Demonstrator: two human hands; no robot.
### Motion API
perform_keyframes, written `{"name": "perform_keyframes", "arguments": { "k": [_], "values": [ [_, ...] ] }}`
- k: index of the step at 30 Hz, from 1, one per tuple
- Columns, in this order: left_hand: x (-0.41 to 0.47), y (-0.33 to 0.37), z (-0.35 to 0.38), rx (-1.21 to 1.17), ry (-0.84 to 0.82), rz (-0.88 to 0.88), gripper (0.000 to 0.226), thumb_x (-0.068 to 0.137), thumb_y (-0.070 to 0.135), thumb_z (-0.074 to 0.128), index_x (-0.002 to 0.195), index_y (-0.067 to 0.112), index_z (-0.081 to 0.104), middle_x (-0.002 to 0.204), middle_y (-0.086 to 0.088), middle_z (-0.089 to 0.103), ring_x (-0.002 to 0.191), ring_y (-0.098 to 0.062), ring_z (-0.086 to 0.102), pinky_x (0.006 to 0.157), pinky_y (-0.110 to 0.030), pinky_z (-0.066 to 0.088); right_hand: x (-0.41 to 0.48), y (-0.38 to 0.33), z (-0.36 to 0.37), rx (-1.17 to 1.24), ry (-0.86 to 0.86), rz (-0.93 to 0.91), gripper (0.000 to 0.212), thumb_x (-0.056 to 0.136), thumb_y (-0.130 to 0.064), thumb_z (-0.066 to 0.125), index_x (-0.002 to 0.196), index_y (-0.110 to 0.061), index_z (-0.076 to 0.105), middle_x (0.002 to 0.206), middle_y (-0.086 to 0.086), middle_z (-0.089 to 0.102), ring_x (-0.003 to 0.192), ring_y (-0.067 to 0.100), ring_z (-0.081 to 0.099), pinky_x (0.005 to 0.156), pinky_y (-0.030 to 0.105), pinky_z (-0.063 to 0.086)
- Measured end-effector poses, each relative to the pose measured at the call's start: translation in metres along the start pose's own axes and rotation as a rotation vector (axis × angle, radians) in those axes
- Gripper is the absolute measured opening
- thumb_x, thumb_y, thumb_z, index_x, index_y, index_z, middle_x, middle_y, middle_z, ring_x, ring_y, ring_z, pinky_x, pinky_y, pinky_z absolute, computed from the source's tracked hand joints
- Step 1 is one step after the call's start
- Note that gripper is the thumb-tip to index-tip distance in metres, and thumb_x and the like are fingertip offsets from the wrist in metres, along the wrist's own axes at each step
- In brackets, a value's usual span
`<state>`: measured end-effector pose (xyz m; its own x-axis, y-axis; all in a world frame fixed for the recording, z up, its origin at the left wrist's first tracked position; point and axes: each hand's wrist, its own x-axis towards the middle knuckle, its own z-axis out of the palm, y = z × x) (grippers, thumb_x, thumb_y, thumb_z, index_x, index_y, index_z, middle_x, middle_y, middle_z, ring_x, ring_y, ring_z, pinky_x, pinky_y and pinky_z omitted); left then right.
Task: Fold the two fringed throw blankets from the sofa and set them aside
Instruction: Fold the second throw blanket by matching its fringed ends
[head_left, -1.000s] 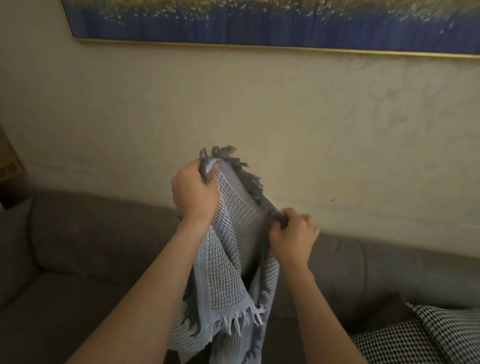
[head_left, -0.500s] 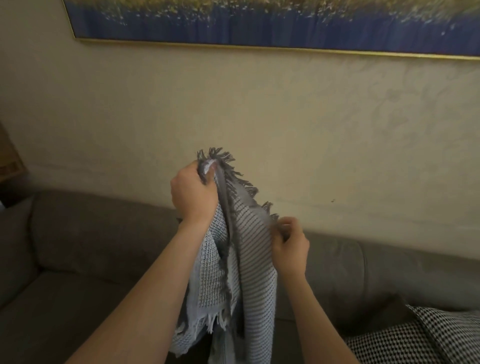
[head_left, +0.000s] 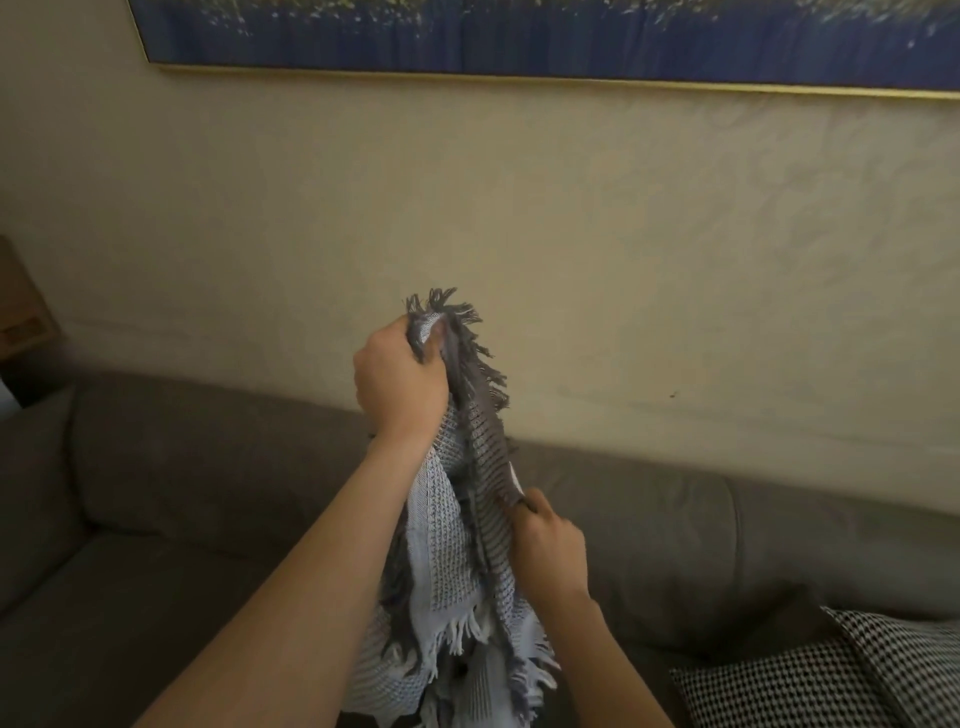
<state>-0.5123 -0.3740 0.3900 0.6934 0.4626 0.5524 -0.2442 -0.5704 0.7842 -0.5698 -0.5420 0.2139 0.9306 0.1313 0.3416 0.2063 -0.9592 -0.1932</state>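
A grey and pale blue waffle-weave throw blanket (head_left: 452, 566) with fringed edges hangs bunched in the air in front of the sofa. My left hand (head_left: 399, 382) grips its top corner high up, with fringe sticking out above the fist. Lower and to the right, my right hand (head_left: 549, 545) pinches the fringed edge of the same blanket. The blanket's lower part trails down out of the frame between my forearms. A second throw blanket is not visible.
A grey-brown sofa (head_left: 182, 499) runs across the lower frame against a beige wall. A black-and-white houndstooth cushion (head_left: 831, 675) lies at the lower right. A blue painting in a gold frame (head_left: 519, 47) hangs above. A wooden piece (head_left: 21, 317) stands at the far left.
My right hand has slid down along the fringed edge, away from my left hand. The left hand has stayed up, and the blanket hangs narrower and more bunched.
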Motion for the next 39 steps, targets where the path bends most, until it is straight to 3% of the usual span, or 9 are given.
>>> {"name": "perform_keyframes", "arguments": {
  "k": [3,5,8,10,14,18,24,30,39],
  "values": [
    [0.001,-0.008,0.001,0.029,-0.011,-0.01,0.027,0.1,0.037,0.072,0.077,0.026,0.064,0.061,0.009,0.056,0.063,-0.027,0.056,0.06,-0.03,0.036,0.015,0.014,-0.017,-0.008,-0.056,0.153,0.021,0.094,0.002,0.058,0.108,-0.01,0.069,0.138,0.006,0.061,0.075,0.035,0.071,0.059,0.039,0.049],
    [0.0,-0.012,0.002,0.048,-0.016,-0.008,0.028,0.1,0.038,0.072,0.077,0.023,0.065,0.062,0.007,0.058,0.062,-0.027,0.058,0.058,-0.031,0.037,0.028,0.026,-0.032,-0.043,-0.038,0.243,0.025,0.097,0.002,0.054,0.114,-0.013,0.064,0.17,-0.001,0.031,0.077,0.031,0.07,0.065,0.04,0.055],
    [-0.002,-0.013,0.006,0.058,-0.03,-0.009,0.029,0.101,0.038,0.071,0.077,0.021,0.067,0.065,0.007,0.064,0.061,-0.023,0.062,0.055,-0.031,0.041,0.042,0.032,-0.051,-0.112,0.004,0.334,0.031,0.098,0.006,0.054,0.123,-0.011,0.058,0.176,-0.004,-0.017,0.068,0.025,0.058,0.056,0.036,0.045],
    [-0.002,-0.012,0.008,0.043,-0.026,-0.011,0.029,0.101,0.04,0.071,0.081,0.019,0.073,0.066,0.006,0.066,0.059,-0.02,0.062,0.053,-0.03,0.041,0.044,0.028,-0.052,-0.133,0.027,0.347,0.034,0.096,0.006,0.057,0.126,-0.011,0.058,0.174,0.0,-0.026,0.073,0.024,0.062,0.054,0.035,0.043],
    [-0.004,-0.006,0.013,-0.003,-0.072,-0.013,0.027,0.1,0.036,0.072,0.078,0.019,0.072,0.061,0.005,0.062,0.057,-0.021,0.058,0.053,-0.029,0.037,0.035,0.025,-0.026,-0.044,-0.128,0.214,0.051,0.096,-0.002,0.057,0.144,-0.017,0.052,0.17,-0.006,0.022,0.091,0.027,0.073,0.068,0.039,0.059],
    [-0.013,-0.003,0.017,0.002,-0.122,-0.01,0.029,0.099,0.033,0.073,0.073,0.023,0.066,0.058,0.008,0.057,0.059,-0.024,0.057,0.057,-0.031,0.036,0.016,0.011,-0.01,0.052,-0.08,0.066,0.028,0.094,-0.03,0.048,0.102,-0.014,0.07,0.115,0.003,0.068,0.089,0.034,0.07,0.074,0.039,0.051],
    [-0.017,-0.004,0.021,0.016,-0.139,0.014,0.022,0.098,0.03,0.073,0.079,0.018,0.074,0.064,0.002,0.065,0.066,-0.03,0.063,0.059,-0.033,0.04,0.007,-0.001,0.009,0.094,-0.05,0.127,0.041,0.082,-0.064,0.053,0.088,-0.027,0.067,0.096,-0.008,0.068,0.095,0.029,0.055,0.085,0.043,0.043],
    [-0.015,-0.007,0.018,0.021,-0.125,0.03,0.021,0.098,0.026,0.074,0.08,0.017,0.075,0.066,0.0,0.068,0.065,-0.029,0.063,0.06,-0.034,0.041,0.01,-0.003,0.026,0.175,0.005,0.188,0.04,0.087,-0.045,0.038,0.072,-0.019,0.065,0.089,-0.003,0.07,0.089,0.033,0.063,0.077,0.043,0.046],
    [-0.005,-0.018,0.014,0.043,-0.109,-0.039,0.041,0.099,0.033,0.074,0.064,0.028,0.055,0.055,0.01,0.053,0.051,-0.016,0.048,0.053,-0.03,0.031,0.003,0.012,0.04,0.389,0.22,0.124,0.024,0.085,-0.024,0.057,0.083,-0.014,0.078,0.102,-0.006,0.074,0.064,0.022,0.065,0.058,0.038,0.053]
  ]
}}
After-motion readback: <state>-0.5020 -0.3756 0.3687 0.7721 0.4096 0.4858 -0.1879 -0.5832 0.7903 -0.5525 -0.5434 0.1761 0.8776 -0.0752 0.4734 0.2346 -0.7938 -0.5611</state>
